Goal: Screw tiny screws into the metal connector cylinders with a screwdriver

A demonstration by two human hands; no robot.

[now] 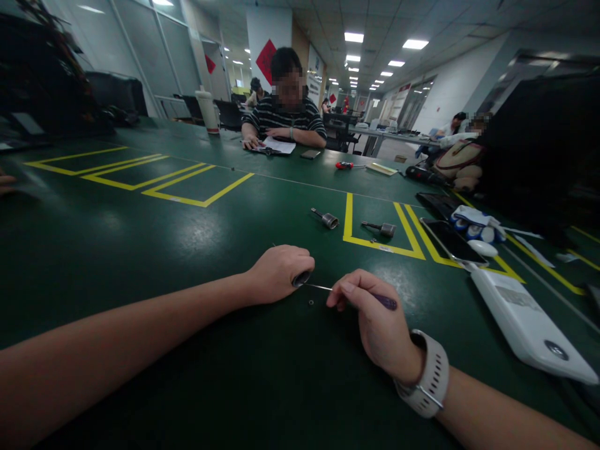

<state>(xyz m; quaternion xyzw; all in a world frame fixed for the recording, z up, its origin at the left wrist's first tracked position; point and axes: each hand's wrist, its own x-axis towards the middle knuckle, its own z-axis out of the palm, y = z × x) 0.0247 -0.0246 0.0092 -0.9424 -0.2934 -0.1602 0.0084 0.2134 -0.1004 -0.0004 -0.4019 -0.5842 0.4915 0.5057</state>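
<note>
My left hand (279, 274) is closed around a dark metal hole saw (301, 279), its open round end turned towards my right hand. My right hand (375, 312) grips a thin screwdriver (386, 302) by its dark purple handle. The bare shaft points left and its tip reaches the mouth of the hole saw; how deep it goes is hidden. Just below, a small metal ring (311, 302) lies on the table. Beyond my hands, one similar hole saw (329, 220) rests on its side, and a second hole saw (388, 229) lies within a yellow taped outline.
Yellow tape marks the green table (197, 237). On the right are a smartphone (452, 240), a white power bank (529, 325) and gloves (475, 222). Farther back lies a red-handled screwdriver (344, 165). Across the table sits a person (285, 115) with a clipboard (276, 147).
</note>
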